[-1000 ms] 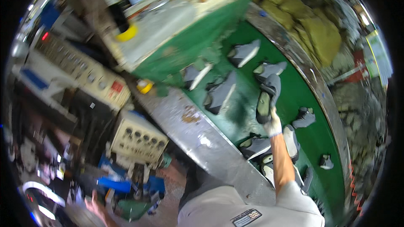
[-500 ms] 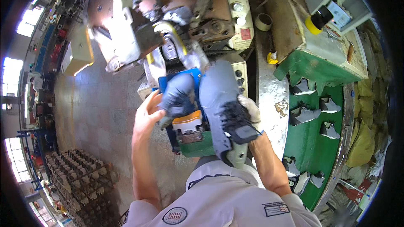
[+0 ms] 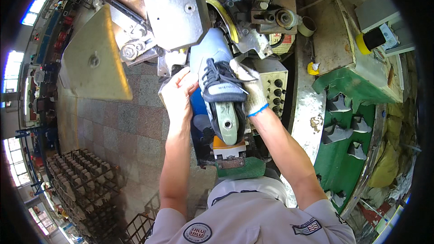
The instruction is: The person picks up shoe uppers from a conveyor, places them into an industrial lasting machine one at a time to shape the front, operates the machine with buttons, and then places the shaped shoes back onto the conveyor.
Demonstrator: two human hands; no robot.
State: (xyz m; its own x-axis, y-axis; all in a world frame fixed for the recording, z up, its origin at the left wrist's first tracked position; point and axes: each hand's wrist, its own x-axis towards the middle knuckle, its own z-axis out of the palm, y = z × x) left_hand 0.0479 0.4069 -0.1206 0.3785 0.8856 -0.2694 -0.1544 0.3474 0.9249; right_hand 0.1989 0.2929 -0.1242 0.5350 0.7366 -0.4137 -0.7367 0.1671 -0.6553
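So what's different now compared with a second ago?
The right hand lifted a grey shoe off the green conveyor and swung it left to the machine. The bare left hand joined in, and the toe now sits in the machine. The right glove stayed on.

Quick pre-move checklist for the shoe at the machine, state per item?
1. Left hand on shoe side: ok.
2. Right hand, gloved, on the other side: ok.
3. Toe in under the machine plate: ok.
4. Last showing at the shoe's heel opening: ok.
5. Fingers clear of the machine's moving parts: cannot tell.
6. Toe seated square: cannot tell, hidden.
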